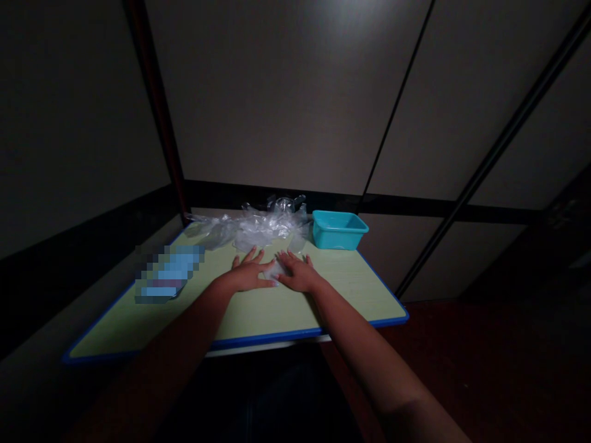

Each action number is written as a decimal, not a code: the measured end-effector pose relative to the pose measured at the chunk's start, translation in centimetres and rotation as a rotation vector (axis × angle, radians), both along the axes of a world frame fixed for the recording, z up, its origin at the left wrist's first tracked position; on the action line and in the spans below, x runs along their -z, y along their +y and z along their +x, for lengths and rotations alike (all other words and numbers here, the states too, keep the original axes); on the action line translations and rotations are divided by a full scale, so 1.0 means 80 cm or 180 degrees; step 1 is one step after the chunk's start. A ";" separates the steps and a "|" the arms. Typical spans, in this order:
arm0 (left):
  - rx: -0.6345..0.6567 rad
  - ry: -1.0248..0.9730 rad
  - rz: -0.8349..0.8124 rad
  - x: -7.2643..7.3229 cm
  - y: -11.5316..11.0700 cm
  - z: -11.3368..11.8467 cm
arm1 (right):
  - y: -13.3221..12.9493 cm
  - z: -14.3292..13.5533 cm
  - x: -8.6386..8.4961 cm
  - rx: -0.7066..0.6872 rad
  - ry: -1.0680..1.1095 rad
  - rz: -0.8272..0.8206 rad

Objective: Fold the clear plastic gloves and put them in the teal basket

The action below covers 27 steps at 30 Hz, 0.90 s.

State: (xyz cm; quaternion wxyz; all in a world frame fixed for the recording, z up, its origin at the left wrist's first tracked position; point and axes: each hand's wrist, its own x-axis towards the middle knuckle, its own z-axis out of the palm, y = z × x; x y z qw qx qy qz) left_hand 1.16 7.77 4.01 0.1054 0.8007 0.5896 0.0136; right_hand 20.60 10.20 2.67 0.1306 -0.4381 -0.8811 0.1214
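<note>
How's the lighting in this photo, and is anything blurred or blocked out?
In the head view, light is dim, the floor very dark, with soft glare high on the wall panel; in the head view, highlights glint off the clear plastic heap; in the head view, coarse pixel squares mask an item on the table, while both hands look reasonably clear.

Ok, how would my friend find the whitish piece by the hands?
Start at the pale table with blue edges. Near its middle, look between the left hand and right hand. The whitish piece there looks small and partly covered, unlike the big crumpled plastic heap beyond.
</note>
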 end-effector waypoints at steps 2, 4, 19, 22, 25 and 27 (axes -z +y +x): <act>-0.0010 -0.0005 -0.0024 0.000 0.000 0.000 | -0.001 -0.002 0.000 0.0028 -0.0048 0.0002; -0.0022 0.0006 -0.0054 -0.002 0.000 0.001 | -0.001 -0.004 -0.001 0.0026 -0.0095 -0.0022; -0.0124 0.0101 0.0279 0.002 0.004 0.001 | -0.003 0.002 -0.006 0.0179 0.0046 -0.0040; -0.0261 0.0107 0.0511 0.005 0.006 0.002 | -0.005 0.001 -0.007 0.0020 0.0070 -0.0114; -0.0268 0.0138 0.0391 0.007 0.006 0.001 | -0.007 0.001 -0.007 -0.0222 0.0024 -0.0217; -0.0253 0.0153 0.0290 0.008 0.006 0.001 | -0.008 0.001 -0.007 -0.0307 -0.0070 -0.0209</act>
